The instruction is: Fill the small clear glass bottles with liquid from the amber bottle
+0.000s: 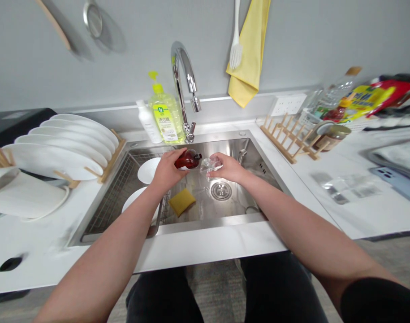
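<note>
Above the sink, my left hand (pixel 166 169) is closed around a dark red bottle (pixel 191 159). The bottle lies tilted, its dark open neck pointing right towards a small clear glass (pixel 207 167). My right hand (pixel 230 168) grips that glass from the right, fingers wrapped about its side; its far rim is hard to make out. Bottle and glass are close together but apart. Below them in the sink (pixel 205 215) lie a yellow sponge (pixel 182 202) and the round drain (pixel 221 191). White bowls (pixel 147 171) sit in the wire basket (pixel 112 193), partly behind my left arm.
A chrome faucet (pixel 181 80) rises behind the sink, beside a yellow-green dish soap bottle (pixel 165 114) and a white bottle (pixel 148 122). White plates (pixel 57 157) stand in a rack at left. A wooden rack (pixel 288 139), a jar (pixel 334 137) and a phone (pixel 398 184) are at right.
</note>
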Motion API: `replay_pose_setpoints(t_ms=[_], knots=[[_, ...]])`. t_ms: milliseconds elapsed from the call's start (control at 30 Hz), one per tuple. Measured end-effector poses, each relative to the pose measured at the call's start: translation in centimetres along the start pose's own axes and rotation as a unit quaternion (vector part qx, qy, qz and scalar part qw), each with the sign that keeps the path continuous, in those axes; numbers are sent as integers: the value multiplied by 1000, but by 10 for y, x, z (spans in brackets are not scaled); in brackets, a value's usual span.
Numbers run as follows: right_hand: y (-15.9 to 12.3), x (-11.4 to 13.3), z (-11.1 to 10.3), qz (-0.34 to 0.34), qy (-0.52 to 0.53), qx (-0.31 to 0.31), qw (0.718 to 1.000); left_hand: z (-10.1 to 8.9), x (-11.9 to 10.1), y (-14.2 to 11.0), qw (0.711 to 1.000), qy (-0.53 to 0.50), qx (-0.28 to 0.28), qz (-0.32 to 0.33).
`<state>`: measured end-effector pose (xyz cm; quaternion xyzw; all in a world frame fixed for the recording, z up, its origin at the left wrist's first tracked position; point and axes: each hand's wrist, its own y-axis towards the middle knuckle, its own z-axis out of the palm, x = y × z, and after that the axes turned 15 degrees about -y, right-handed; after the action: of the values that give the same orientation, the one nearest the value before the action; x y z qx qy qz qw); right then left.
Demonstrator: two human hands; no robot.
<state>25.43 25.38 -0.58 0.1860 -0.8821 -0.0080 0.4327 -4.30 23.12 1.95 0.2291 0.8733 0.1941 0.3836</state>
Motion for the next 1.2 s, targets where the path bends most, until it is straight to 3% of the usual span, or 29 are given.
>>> replay_pose_setpoints(t_ms=[1200], knots=[[-3,2,0,-12,-69,15,997,-6,-10,3,995,69,42,52]])
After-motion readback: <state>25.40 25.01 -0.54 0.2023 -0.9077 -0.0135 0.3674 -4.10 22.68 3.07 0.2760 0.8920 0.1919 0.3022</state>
